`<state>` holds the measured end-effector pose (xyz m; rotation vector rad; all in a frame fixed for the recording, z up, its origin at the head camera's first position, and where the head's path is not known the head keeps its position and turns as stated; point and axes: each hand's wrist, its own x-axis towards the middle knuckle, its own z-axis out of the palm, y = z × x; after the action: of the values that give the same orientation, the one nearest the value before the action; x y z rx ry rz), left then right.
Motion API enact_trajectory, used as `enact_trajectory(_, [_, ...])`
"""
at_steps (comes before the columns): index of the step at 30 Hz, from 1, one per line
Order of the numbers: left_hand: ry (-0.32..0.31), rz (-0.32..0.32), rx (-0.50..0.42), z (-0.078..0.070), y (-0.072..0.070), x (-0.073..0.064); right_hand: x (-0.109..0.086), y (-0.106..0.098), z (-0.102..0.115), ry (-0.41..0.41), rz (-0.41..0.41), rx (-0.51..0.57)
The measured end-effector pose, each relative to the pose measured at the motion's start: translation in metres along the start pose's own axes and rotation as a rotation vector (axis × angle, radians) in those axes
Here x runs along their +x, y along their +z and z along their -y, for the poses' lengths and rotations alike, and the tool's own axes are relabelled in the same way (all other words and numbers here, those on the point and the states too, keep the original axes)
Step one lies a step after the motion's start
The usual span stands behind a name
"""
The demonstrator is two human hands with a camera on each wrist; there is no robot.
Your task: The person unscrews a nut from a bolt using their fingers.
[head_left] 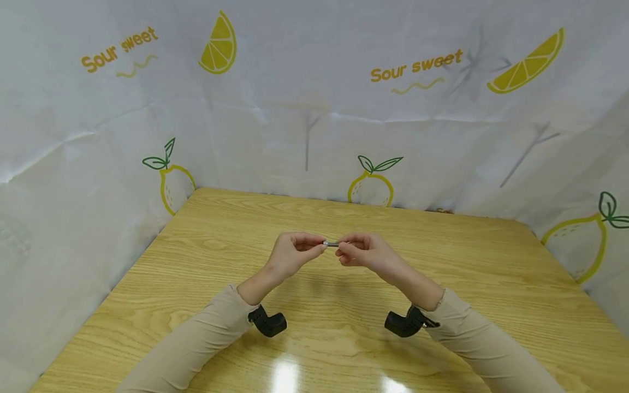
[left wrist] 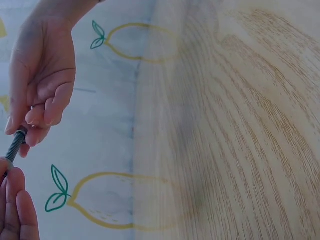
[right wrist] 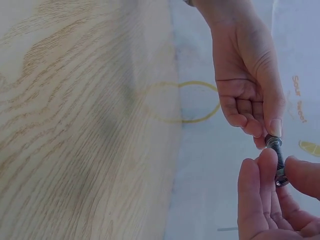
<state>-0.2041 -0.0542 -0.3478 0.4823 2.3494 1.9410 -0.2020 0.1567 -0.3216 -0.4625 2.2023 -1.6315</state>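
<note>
Between the two hands, above the table, a short threaded metal bolt is held about level. My left hand pinches one end with thumb and fingertips. The opposite end is pinched by my right hand, its thumb pressed against the fingers. In the right wrist view the bolt has a wider, nut-like piece at the left hand's end and a wider end at the right hand's thumb. Bare thread shows along the middle of the bolt in the left wrist view. Fingertips partly cover both ends.
A wood-grain table spreads under both forearms. White cloth printed with lemons hangs behind the table and along its sides. Black wrist cameras sit below the beige sleeves, just above the tabletop.
</note>
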Motion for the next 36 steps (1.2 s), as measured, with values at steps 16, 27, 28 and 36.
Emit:
enact_trajectory(16, [0.012, 0.007, -0.015, 0.001, 0.0004, -0.0003, -0.0006, 0.0008, -0.0032, -0.071, -0.079, 0.032])
enact_trajectory(27, [0.018, 0.011, -0.02, 0.0017, 0.0, -0.0002, -0.0004, 0.0003, -0.0019, -0.052, -0.092, -0.02])
enact_trajectory(28, [0.019, 0.011, -0.021, 0.002, -0.0001, -0.0001, -0.0005, -0.0002, -0.0017, -0.05, -0.081, -0.024])
enact_trajectory(36, [0.021, 0.007, -0.02, 0.003, -0.0002, 0.0006, -0.0011, -0.0032, -0.0016, -0.021, -0.03, -0.049])
